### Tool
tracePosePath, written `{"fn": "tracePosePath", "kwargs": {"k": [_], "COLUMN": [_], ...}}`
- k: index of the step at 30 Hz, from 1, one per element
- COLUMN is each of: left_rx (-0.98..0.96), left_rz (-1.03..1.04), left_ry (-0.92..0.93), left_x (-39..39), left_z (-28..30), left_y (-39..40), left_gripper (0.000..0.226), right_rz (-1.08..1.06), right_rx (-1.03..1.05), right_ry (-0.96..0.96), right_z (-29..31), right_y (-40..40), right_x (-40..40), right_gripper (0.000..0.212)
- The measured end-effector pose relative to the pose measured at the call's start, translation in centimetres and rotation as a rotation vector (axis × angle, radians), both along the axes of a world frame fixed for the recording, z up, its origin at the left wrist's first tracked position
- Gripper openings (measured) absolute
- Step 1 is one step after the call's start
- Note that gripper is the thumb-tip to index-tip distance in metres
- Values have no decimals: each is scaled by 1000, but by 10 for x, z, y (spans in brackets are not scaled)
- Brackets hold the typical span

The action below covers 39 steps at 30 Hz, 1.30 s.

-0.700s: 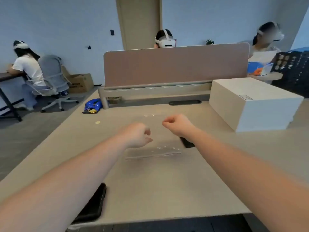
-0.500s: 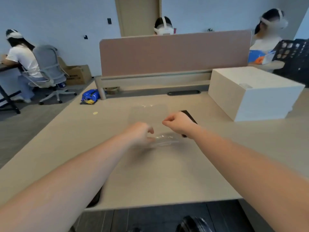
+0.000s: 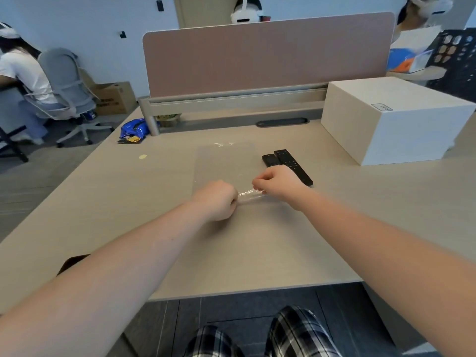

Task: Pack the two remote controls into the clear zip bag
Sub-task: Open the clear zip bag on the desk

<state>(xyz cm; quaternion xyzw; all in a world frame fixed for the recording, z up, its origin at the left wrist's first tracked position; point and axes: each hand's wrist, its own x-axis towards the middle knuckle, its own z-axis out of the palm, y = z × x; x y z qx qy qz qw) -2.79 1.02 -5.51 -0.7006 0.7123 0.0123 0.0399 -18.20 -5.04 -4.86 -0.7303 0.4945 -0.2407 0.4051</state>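
Note:
A clear zip bag [image 3: 224,161] lies flat on the beige desk [image 3: 128,202], its near edge crumpled between my hands. My left hand [image 3: 219,199] is closed on the bag's near left end. My right hand [image 3: 277,185] pinches the near right end. Two black remote controls lie side by side just right of the bag: a shorter one [image 3: 270,159] and a longer one [image 3: 292,164]. My right hand covers their near ends.
A white box [image 3: 394,119] stands at the right. A pink divider panel [image 3: 268,55] closes the desk's far side. A dark flat object [image 3: 70,262] lies at the near left edge, partly under my left arm. A blue packet [image 3: 134,128] lies at the far left corner.
The view tilted down and the bag and remotes now show fully. Both hands stayed closed on the bag's near edge, drawn slightly apart.

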Motion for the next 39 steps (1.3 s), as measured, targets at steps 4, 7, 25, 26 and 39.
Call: {"fn": "tracePosePath", "kwargs": {"k": [4,7,25,26,39], "left_rx": [-92,-171,-188,-184,-383], "left_rz": [60,84,177,179,434], "left_ry": [158,270,458,468,411], "left_x": [4,5,-5,-5,18], "left_z": [0,-4,-7,-6,9], "left_y": [1,2,-1,-1,-8], "left_gripper": [27,24,11,10,11], "right_rz": [-78,-60,-85,-84,-143], "right_rx": [39,107,367,352,306], "right_ry": [-113,-105,-305,-289,-180], "right_z": [-6,-8,-22,-22,-23], "right_y": [13,23,21,21,25], "right_x": [-2,-1,18,18,13], "right_gripper": [16,25,26,27,21]}}
